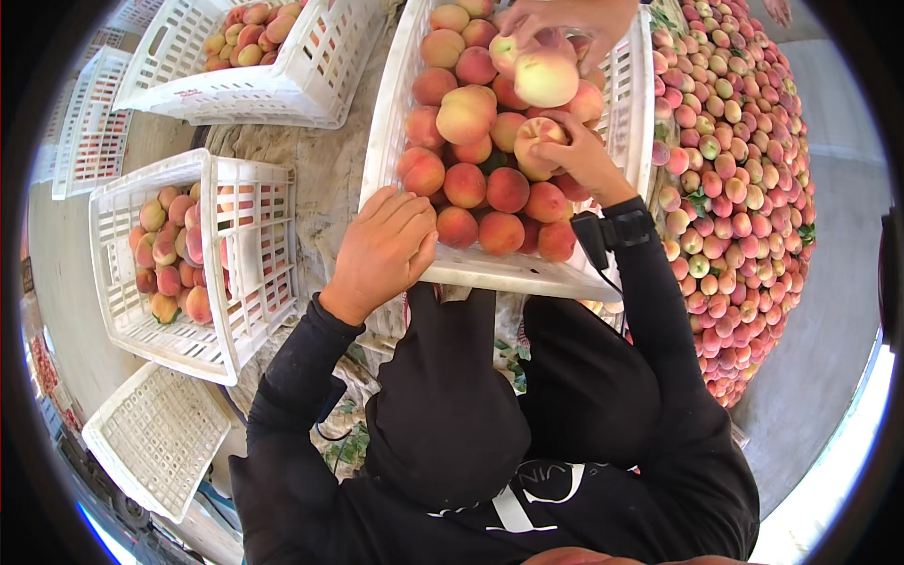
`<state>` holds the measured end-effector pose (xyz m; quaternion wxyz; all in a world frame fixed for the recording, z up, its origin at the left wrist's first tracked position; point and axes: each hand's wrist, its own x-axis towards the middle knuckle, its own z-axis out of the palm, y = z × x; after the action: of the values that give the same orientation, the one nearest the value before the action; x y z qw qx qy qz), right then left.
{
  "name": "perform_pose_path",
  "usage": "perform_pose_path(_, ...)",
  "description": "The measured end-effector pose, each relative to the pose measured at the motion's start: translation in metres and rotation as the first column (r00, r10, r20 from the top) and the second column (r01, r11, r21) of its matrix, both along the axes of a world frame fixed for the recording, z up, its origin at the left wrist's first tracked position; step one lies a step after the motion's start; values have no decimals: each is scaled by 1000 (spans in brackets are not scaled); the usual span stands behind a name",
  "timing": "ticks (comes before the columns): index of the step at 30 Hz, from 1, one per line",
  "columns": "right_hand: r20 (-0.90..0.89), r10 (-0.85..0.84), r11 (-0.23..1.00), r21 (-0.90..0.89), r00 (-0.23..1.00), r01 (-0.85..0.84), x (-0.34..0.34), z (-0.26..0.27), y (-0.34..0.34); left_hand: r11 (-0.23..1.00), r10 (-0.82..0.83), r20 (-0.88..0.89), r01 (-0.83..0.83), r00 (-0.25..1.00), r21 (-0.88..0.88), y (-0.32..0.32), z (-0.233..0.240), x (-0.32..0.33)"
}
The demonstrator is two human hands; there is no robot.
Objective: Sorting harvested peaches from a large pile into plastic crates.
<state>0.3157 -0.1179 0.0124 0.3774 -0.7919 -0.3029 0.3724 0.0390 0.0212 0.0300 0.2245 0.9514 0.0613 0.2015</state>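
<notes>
A white plastic crate (487, 272) full of peaches stands right before me. My left hand (388, 247) rests on the crate's near left corner, its fingers bent over the rim; no fruit shows in it. Inside the crate, toward the right, my right hand (575, 152) grips a yellow-red peach (538, 145) between thumb and fingers. Just beyond it, another person's hand (572, 25) reaches in from the top over pale yellow peaches (546, 78). A large yellow peach (466, 114) lies left of my right hand, among redder ones.
A big heap of peaches (734, 176) spreads along the right. At left stand white crates with peaches, one at the upper left (296, 78) and one lower down (219, 282). A white crate (159, 438) sits at the lower left. Cloth (311, 155) covers the ground between.
</notes>
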Motion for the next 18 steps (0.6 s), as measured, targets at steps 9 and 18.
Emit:
perform_pose_path(9,-263,486,816,-206,834,-540,-54,28,-2,1000,3,30,-4,1000,25,0,-11,-2)
perform_pose_path(18,-312,491,845,-55,813,-531,-82,-4,-2,1000,-3,8,3,1000,12,1,-12,-4)
